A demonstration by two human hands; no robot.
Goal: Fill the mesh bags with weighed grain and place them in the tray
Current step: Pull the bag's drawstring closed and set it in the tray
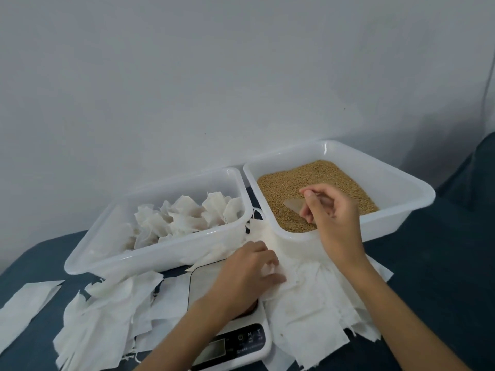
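- The right hand (330, 210) pinches the handle of a small translucent plastic scoop (294, 205), its grip narrow around it; the scoop's bowl lies on the golden-brown grain (284, 180).
- That grain fills a white rectangular plastic tub (401, 183), which stands at the back right of the dark blue worktop (442, 263).
- The left hand (249, 271) rests on a flat white mesh bag (270, 269), fingers bent on the fabric; whether the grip has closed on it I cannot tell.
- This hand sits above a white digital kitchen scale (230, 341), partly buried under loose white mesh bags (107, 311) spread across the front of the worktop.
- Just beside the grain tub, to its left, a second white plastic tray (88, 253) holds bunched, filled mesh bags (184, 215) standing upright in a cluster.
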